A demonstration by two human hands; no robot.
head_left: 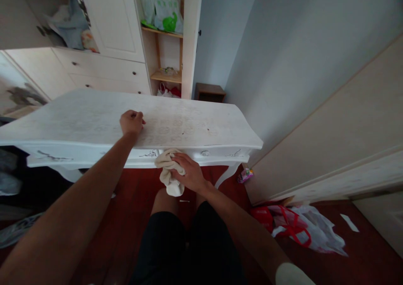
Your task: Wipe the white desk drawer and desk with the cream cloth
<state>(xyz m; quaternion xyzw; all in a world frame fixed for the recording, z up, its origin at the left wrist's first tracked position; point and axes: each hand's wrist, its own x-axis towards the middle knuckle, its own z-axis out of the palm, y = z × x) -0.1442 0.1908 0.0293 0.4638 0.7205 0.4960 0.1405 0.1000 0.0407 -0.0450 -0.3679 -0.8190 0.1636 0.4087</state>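
A crumpled cream cloth (170, 169) is bunched in my right hand (190, 172), which presses it to the front of the white table (103, 104) near the middle drawers. Part of the cloth hangs below the table's front edge. On the tabletop, near its front, my left hand (131, 122) rests with the fingers curled into a loose fist, and I see nothing in it. A round drawer knob (205, 153) lies just right of the cloth. Brownish stains and a few small dark specks mark the tabletop.
Behind the table stands a white wardrobe (110, 20) with open shelves holding plastic bags (168, 8). A small brown cabinet (210, 90) stands by the wall. Red and white bags (296, 226) and a small pink box (245, 175) lie on the red floor at right.
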